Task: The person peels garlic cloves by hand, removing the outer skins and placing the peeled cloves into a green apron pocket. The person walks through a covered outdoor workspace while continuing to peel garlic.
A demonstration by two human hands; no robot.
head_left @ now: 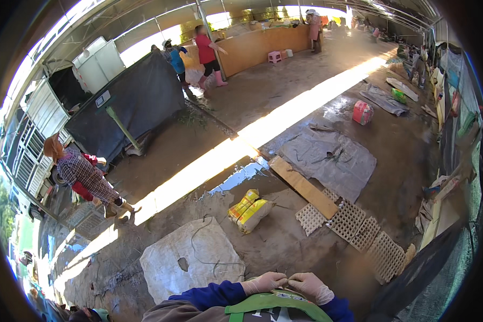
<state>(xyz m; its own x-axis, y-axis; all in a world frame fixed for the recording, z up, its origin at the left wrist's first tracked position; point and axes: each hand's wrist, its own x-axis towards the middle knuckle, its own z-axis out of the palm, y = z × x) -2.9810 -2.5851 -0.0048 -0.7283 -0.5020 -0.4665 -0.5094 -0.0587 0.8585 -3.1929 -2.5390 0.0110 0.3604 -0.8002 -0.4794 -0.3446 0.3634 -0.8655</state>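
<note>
My left hand (265,283) and my right hand (310,286), both in thin pale gloves, meet close to my body at the lower edge. Their fingers curl and pinch toward each other just above a green apron (263,304). Whatever sits between the fingertips, if anything, is too small to make out. Dark blue sleeves cover both forearms. On the ground beyond my left hand lies a pale sheet (193,257) with a hole in it. Yellow packages (250,210) rest past that sheet.
Egg trays (354,225) and a wooden plank (305,185) lie ahead right, beside a grey sheet (330,161). Further off sits a red package (363,112). A person in checks (86,172) walks at left; a person in red (206,51) stands near a long wooden-sided counter (257,51).
</note>
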